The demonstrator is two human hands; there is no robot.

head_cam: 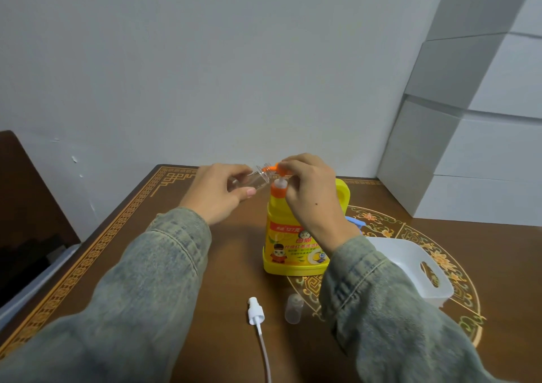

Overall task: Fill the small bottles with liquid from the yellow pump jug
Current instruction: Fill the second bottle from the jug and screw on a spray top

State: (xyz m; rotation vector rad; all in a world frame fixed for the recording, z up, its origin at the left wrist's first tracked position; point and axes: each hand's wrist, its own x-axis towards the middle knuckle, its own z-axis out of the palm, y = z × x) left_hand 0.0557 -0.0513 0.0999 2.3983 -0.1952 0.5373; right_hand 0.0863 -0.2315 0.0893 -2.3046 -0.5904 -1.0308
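My right hand (308,189) covers most of the orange pump (271,168); only its spout tip and the white stem under it show. My right sleeve (381,309) hides the near-left part of the white basket (422,268) and most of a blue thing (356,223) behind the jug (293,236). The bottle (255,179) is clear and hard to make out against my left hand (220,192); whether any liquid is in it, I cannot tell.

My left hand grips the bottle, thumb in front and fingers behind, held in the air above the table (205,265) near its far edge. My right hand sits on top of the pump, fingers curled over its head.

The bottle lies nearly level, its long axis running left to right, its open mouth pointing right and touching the spout tip. The jug stands upright at the table's middle.

Near the table's front edge lie a white sprayer (256,313) with its tube (265,353), cut off by the frame, and a clear cap (294,308) beside it.
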